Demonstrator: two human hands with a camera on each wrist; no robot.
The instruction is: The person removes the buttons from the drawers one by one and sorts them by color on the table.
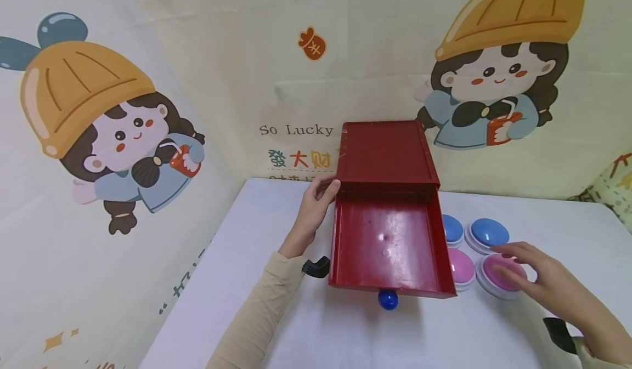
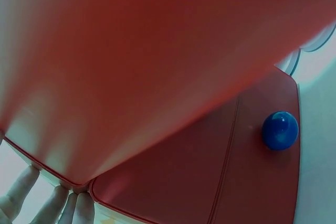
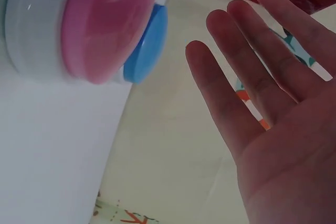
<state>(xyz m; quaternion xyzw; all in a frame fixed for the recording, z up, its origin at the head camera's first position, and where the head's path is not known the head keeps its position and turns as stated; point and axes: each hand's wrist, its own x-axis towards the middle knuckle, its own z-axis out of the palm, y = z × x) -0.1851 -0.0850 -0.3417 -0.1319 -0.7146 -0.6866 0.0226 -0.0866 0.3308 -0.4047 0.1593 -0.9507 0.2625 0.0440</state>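
A red drawer box [image 1: 387,152] has its drawer [image 1: 390,237] pulled out toward me, its shiny bottom in sight. On the drawer's front is a round blue knob [image 1: 388,300], also visible in the left wrist view. My left hand [image 1: 316,207] holds the box by its left side, thumb at the edge near where drawer and casing meet. My right hand [image 1: 548,276] hovers with spread, relaxed fingers by a pink push button [image 1: 504,272] on a white base. In the right wrist view its fingers [image 3: 241,72] show with nothing in them.
Just right of the drawer sit a second pink button [image 1: 461,266] and two blue buttons, one [image 1: 489,232] farther back and one [image 1: 452,228] partly hidden by the drawer. Everything is on a white table [image 1: 276,232]. Behind it hangs a printed cream cloth [image 1: 276,78].
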